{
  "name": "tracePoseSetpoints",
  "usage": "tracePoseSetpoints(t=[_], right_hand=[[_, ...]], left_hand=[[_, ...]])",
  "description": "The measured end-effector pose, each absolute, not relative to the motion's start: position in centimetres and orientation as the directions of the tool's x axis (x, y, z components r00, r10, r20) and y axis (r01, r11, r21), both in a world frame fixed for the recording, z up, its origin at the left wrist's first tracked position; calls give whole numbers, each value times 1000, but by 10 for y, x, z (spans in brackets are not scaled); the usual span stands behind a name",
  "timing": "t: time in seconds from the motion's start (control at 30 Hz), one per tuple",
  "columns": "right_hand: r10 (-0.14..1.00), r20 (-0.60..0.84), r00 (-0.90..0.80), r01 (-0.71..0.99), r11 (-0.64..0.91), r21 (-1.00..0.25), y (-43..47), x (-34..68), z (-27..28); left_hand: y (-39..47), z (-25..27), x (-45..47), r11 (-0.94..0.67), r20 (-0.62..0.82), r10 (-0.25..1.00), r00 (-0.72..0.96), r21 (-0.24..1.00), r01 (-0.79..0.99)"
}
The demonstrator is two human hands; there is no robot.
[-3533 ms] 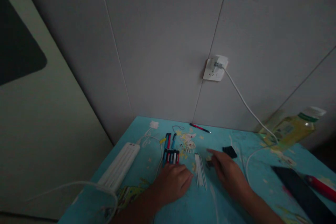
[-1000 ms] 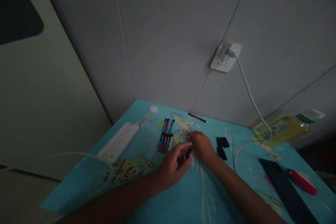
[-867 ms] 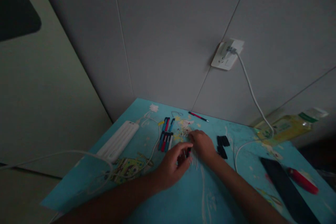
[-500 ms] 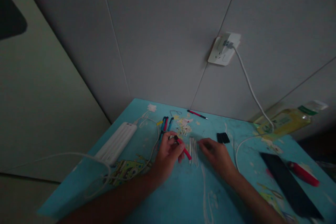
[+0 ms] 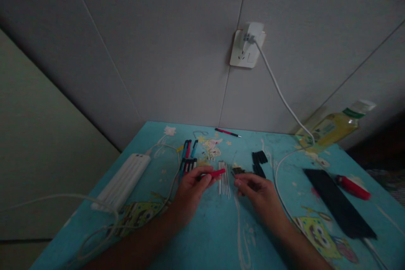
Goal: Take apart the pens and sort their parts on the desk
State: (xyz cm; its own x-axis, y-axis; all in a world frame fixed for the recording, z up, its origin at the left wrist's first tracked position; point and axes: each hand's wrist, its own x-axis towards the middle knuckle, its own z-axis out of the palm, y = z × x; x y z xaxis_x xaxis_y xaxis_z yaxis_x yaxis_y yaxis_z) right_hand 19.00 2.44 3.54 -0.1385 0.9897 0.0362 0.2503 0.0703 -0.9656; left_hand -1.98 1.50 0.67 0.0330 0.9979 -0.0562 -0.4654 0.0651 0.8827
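My left hand (image 5: 195, 183) is closed around a red pen barrel (image 5: 217, 173), whose end points right. Just under and beyond that end lies a row of several thin pale pen refills (image 5: 224, 181), side by side on the table. To their right is my right hand (image 5: 255, 187), its thumb and forefinger pinched together; whatever may be between them is too small to make out. A small dark and yellowish patch (image 5: 238, 170) shows just beyond those fingertips. Several blue, red and black pen parts (image 5: 188, 160) lie behind my left hand. Black short pieces (image 5: 259, 158) sit beyond my right hand.
A red and black pen (image 5: 228, 132) lies near the wall. On the left are a white power strip (image 5: 123, 181) and its cable. On the right are a bottle of yellow liquid (image 5: 335, 128), a dark flat strip (image 5: 340, 202) and a red-handled object (image 5: 352, 187). A white cable (image 5: 278, 93) hangs from the wall socket.
The view has shifted, so the table sits further left. The red barrel has turned from slanting down to nearly level. My right hand's fingertips have come nearer my body, still beside the refills.
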Motion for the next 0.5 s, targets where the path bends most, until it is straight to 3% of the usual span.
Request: tracePoseSetpoints(t=[0.23,0.5], right_hand=[[879,376,-294,395,470,-789,15,192,38],[805,458,-376,447,591,-671,13,194,32]], left_hand=[[7,0,-18,90,-48,989,140,945,-314],[4,6,-19,48,0,972,235,979,-198]])
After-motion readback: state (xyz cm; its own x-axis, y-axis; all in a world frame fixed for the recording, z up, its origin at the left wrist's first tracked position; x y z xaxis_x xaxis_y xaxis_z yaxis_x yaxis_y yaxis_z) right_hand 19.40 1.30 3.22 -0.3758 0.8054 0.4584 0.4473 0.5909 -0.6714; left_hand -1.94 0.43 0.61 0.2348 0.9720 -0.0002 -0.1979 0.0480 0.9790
